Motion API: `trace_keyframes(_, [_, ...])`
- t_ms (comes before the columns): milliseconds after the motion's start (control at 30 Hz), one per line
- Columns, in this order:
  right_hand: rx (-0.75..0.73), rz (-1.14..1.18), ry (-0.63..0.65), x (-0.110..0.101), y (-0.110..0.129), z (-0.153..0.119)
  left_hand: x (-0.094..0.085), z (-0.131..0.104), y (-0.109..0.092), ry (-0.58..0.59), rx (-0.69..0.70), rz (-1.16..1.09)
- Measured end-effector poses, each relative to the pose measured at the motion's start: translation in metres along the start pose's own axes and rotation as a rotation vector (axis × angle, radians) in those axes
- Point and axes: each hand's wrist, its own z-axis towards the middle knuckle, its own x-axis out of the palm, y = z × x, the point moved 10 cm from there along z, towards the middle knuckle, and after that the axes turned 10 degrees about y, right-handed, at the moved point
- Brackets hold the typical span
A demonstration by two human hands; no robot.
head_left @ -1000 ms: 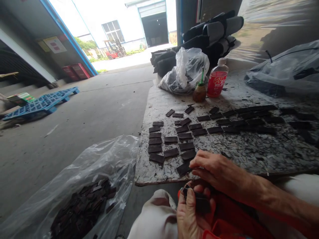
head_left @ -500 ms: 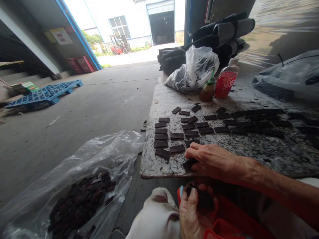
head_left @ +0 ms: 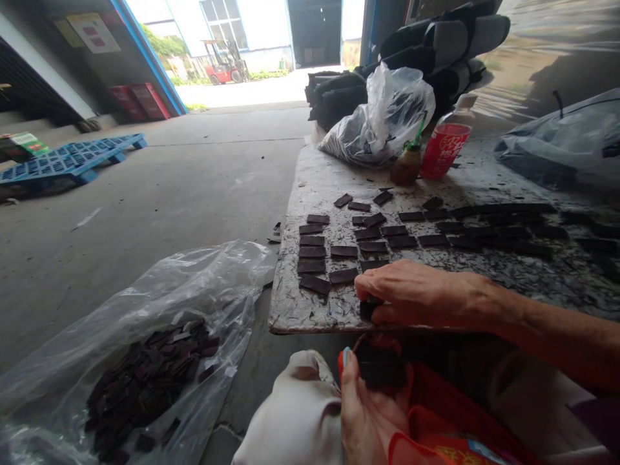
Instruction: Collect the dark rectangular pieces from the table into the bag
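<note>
My right hand [head_left: 411, 290] reaches over the near edge of the table [head_left: 290, 316]. Its fingers are closed on a small black strip piece [head_left: 367, 310] against the tabletop. Below the edge, my left hand [head_left: 361, 413] is turned palm up and curls around black pieces [head_left: 380, 363], its thumb along their left side; shadow hides some of its fingers. Flat black rectangular pieces [head_left: 312, 265] lie in loose rows left of and beyond my right hand. Longer dark strips [head_left: 513, 210] continue to the right.
On the floor at left, an open clear plastic bag [head_left: 159, 284] holds many dark pieces. A red-labelled bottle [head_left: 445, 145], a small jar [head_left: 405, 166] with a green stem and a tied plastic bag [head_left: 382, 123] stand at the table's back. A blue pallet [head_left: 72, 161] lies farther off.
The view has tilted down slightly. My left thumb has moved from atop the black pieces to their left side, showing more of them. My right hand stays at the table edge on its piece.
</note>
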Motion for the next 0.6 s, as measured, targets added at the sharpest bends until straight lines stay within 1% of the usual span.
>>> trace_keyframes(67, [0.002,0.045,-0.016,0.002,-0.003,-0.001,0.004,-0.002,0.000,0.006,-0.010,-0.027])
trace_keyframes(167, [0.013,0.068,-0.083,0.004,-0.006,-0.001,0.006,-0.002,0.000,0.020,-0.010,-0.058])
trace_keyframes(333, [0.075,0.075,-0.191,0.005,-0.010,-0.006,0.002,0.001,-0.002,0.025,0.017,-0.065])
trace_keyframes(400, [0.060,0.146,-0.231,0.005,-0.009,-0.013,0.002,0.000,-0.004,0.035,0.027,-0.064])
trace_keyframes(467, [0.008,0.297,-0.215,0.015,-0.003,-0.019,0.005,-0.003,-0.006,0.060,0.029,-0.058])
trace_keyframes(533, [-0.055,0.453,-0.160,0.032,0.009,-0.022,0.008,-0.005,-0.004,0.093,0.013,-0.046])
trace_keyframes(600, [-0.073,0.506,-0.125,0.050,0.021,-0.021,0.010,-0.007,0.000,0.138,-0.021,-0.010])
